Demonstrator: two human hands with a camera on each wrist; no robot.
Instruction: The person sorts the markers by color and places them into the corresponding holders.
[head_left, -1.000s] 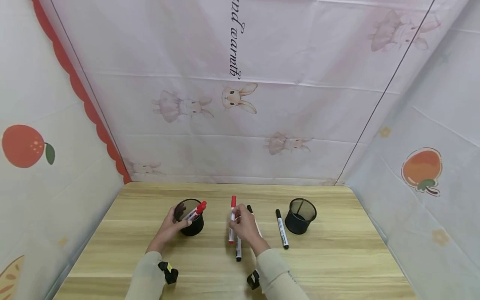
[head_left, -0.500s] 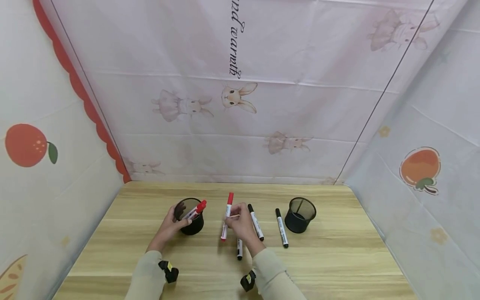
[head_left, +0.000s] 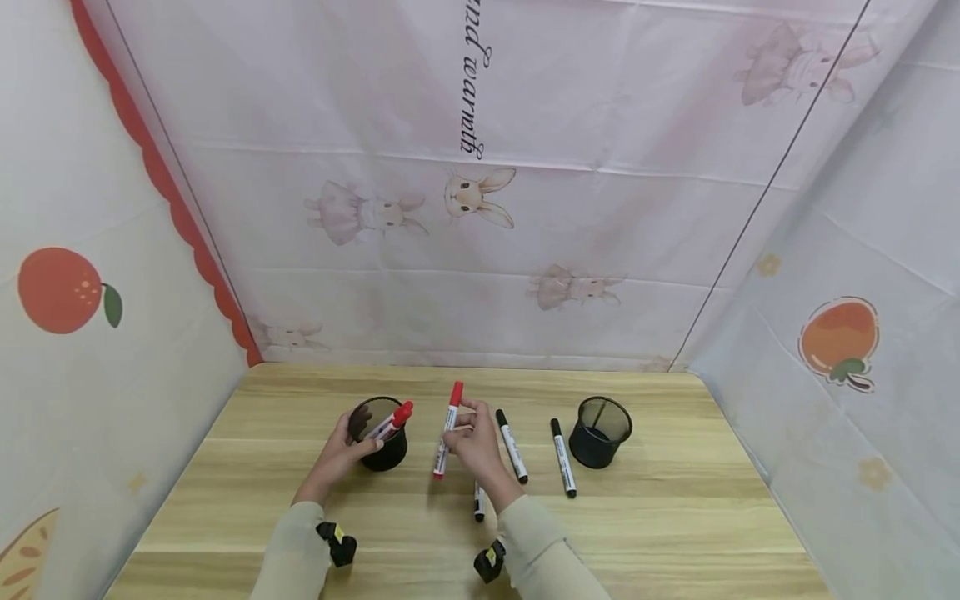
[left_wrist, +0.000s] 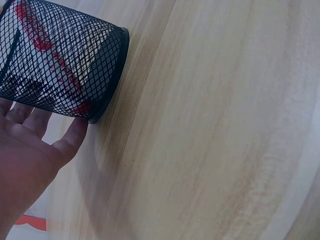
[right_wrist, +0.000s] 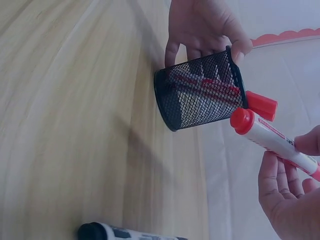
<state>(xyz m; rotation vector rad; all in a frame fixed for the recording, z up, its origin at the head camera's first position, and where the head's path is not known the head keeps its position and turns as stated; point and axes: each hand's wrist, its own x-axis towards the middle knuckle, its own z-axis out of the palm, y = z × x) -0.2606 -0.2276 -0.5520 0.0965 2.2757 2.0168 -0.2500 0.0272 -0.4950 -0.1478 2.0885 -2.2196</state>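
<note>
My left hand (head_left: 335, 463) grips a black mesh pen cup (head_left: 385, 457) on the left of the table, its thumb at the rim and its fingers round the side. Red-capped markers (head_left: 402, 412) lean in that cup, caps sticking out over the rim. Just right of it, my right hand (head_left: 480, 447) pinches another red marker (head_left: 447, 430) between thumb and fingers, held tilted above the table, red cap away from me. In the right wrist view, the end of this held marker (right_wrist: 272, 137) overlaps the cup's rim side.
Black markers lie on the wooden table (head_left: 675, 517): one partly under my right wrist (head_left: 479, 505), a black marker (head_left: 512, 447) right of the hand, and another black marker (head_left: 563, 458) farther right. A second mesh cup (head_left: 597, 447) stands beside that one. Printed cloth walls surround the table.
My right hand has lifted the red marker off the table and moved it left, towards the cup, tilting it. The left hand and its cup have stayed put.
</note>
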